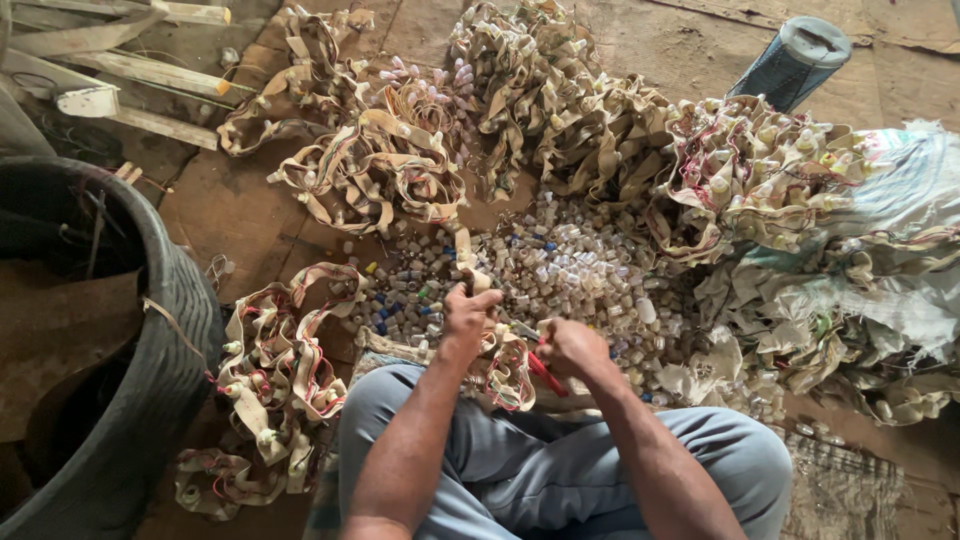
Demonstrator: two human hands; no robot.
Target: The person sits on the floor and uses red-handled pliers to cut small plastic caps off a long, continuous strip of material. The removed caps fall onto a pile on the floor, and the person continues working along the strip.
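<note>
Now, both hands pinching stuff: left hand (468, 312) on beige strap (466, 262), right hand (568, 345) w/ red-handled tool (546, 374).

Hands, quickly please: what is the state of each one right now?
Left hand: closed, gripping a beige strip of sockets.
Right hand: closed on a red-handled tool.

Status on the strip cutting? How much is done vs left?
Done: a pile of loose small caps lies on the floor ahead of the knees. In hand: the left hand holds up one beige strip, while the right hand grips a red-handled tool. Left: large heaps of tangled strips behind, plus more bundles beside the left leg.
</note>
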